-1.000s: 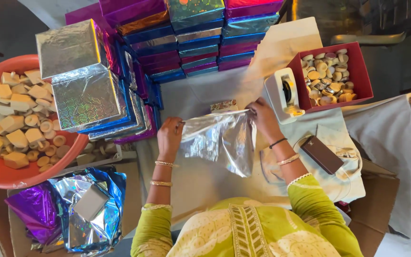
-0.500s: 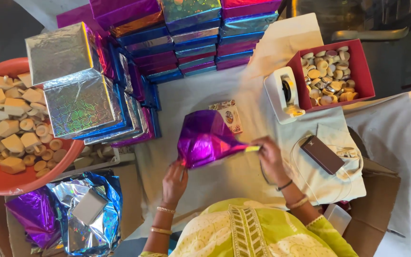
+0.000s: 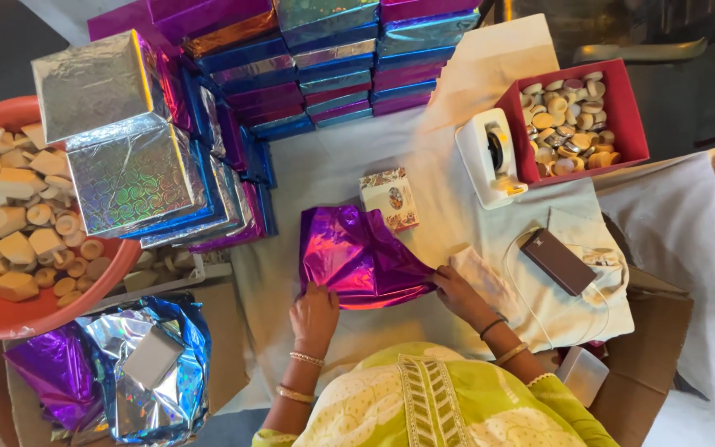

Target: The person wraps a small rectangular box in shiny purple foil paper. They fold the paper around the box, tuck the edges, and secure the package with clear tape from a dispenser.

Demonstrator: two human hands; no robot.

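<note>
A shiny purple foil sheet (image 3: 357, 257) lies crumpled on the white cloth (image 3: 333, 165) in front of me. My left hand (image 3: 314, 313) presses on its near left corner. The sheet's near right edge is pinched by my right hand (image 3: 457, 291). Just beyond the sheet sits a small patterned box (image 3: 391, 197). I wear a yellow-green embroidered top and bangles on both wrists.
Stacks of foil-wrapped boxes (image 3: 134, 157) stand left and at the back. An orange tub (image 3: 10, 306) of pale sweets is far left, a red tray (image 3: 622, 108) of round sweets back right. A white tape dispenser (image 3: 490, 157), a dark phone (image 3: 558, 261) and foil scraps (image 3: 126, 372) lie around.
A second ago my hands held a clear plastic sheet up. Then they lifted the purple foil; now it lies flat on the cloth with both hands at its near edge.
</note>
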